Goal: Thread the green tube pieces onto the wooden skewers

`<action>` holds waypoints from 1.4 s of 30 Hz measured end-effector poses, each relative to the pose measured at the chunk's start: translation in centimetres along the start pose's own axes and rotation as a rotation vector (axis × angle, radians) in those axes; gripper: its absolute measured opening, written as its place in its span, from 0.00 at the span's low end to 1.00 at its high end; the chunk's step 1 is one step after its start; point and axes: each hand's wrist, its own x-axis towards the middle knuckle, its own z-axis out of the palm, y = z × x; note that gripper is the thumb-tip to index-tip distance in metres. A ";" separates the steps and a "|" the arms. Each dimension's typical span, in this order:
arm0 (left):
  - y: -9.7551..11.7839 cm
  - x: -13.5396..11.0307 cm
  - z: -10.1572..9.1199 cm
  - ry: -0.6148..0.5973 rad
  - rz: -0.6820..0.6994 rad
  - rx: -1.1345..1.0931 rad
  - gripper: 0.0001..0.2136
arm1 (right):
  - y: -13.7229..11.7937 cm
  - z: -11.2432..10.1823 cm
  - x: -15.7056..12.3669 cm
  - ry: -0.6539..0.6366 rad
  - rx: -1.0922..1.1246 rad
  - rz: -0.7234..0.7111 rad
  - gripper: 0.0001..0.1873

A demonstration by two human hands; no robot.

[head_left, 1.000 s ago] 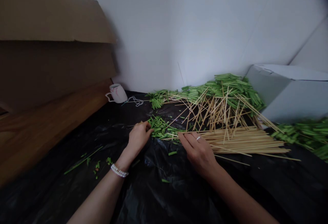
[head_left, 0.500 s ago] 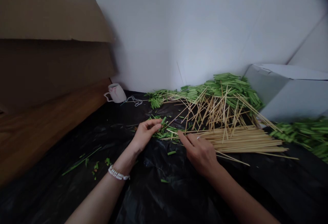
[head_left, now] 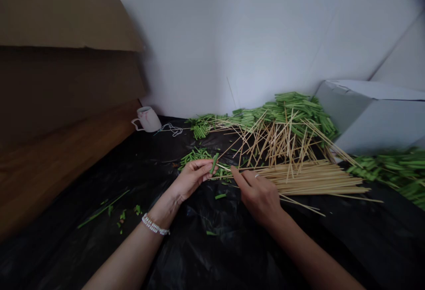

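Note:
Between thumb and fingers, my left hand [head_left: 192, 177] pinches a short piece of green stem [head_left: 214, 163], held at a slant. My right hand [head_left: 259, 192] is closed on a thin wooden skewer [head_left: 224, 167], whose tip points left and meets or nearly meets the stem; exact contact is too small to tell. Beneath and behind my left hand lies a small heap of cut green stems [head_left: 196, 153]. To the right of and beneath my right hand, a bundle of loose skewers [head_left: 315, 179] lies roughly parallel.
Skewers threaded with green pieces [head_left: 295, 108] are piled against the white wall. A mug [head_left: 149, 119] stands at the back left beside a tangled cord [head_left: 172, 129]. A cardboard box [head_left: 66, 73] is at left, a white box [head_left: 368, 113] at right, near more green stems [head_left: 395, 170]. Black plastic sheeting [head_left: 186, 254] covers the surface.
My left hand has moved slightly right with the green stem piece, bringing it up to the skewer's tip. My right hand has stayed almost in place. The view has shifted slightly.

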 end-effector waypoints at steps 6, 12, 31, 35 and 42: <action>0.1 -0.1 0.1 0.009 -0.007 0.009 0.13 | -0.1 0.2 -0.1 -0.021 0.000 0.005 0.21; 0.1 -0.1 0.1 0.012 -0.015 0.003 0.14 | -0.1 0.2 -0.1 -0.010 0.008 0.017 0.22; -0.1 -0.1 0.4 -0.016 -0.080 -0.036 0.12 | -0.3 0.3 -0.1 0.011 0.099 0.007 0.22; -0.2 -0.2 0.5 -0.033 -0.090 -0.040 0.11 | -0.4 0.4 -0.2 0.008 0.110 0.013 0.22; -0.9 0.1 0.2 0.000 -0.037 0.064 0.11 | -0.8 0.2 -0.2 -0.039 0.093 0.036 0.21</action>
